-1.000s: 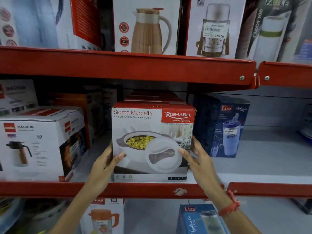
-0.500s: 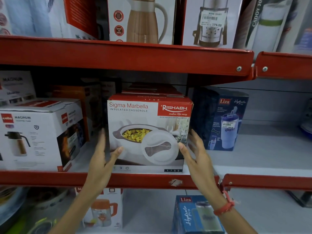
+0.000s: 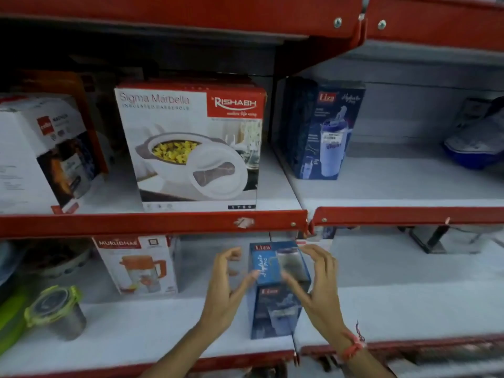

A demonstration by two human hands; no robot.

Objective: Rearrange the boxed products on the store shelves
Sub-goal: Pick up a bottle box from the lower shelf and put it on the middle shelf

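A blue Liza tumbler box [image 3: 274,304] stands upright on the lower shelf [image 3: 136,336]. My left hand [image 3: 226,285] is at its left side and my right hand [image 3: 317,285] at its right, fingers spread and curled, thumbs close to or touching the box top; no grip shows. The white and red Rishabh casserole box [image 3: 195,148] stands alone on the middle shelf [image 3: 152,222], near its front edge. A second blue Liza box [image 3: 324,129] stands to its right, further back.
A white flask box [image 3: 41,154] sits left on the middle shelf. On the lower shelf are a Murlidhar jug box [image 3: 136,266] and a steel container with a green lid [image 3: 56,312]. A blue-and-white item [image 3: 477,143] lies far right. Red shelf lips cross the view.
Both hands have left the casserole box and dropped to the lower shelf, on either side of the blue Liza box. The view has tilted downward.
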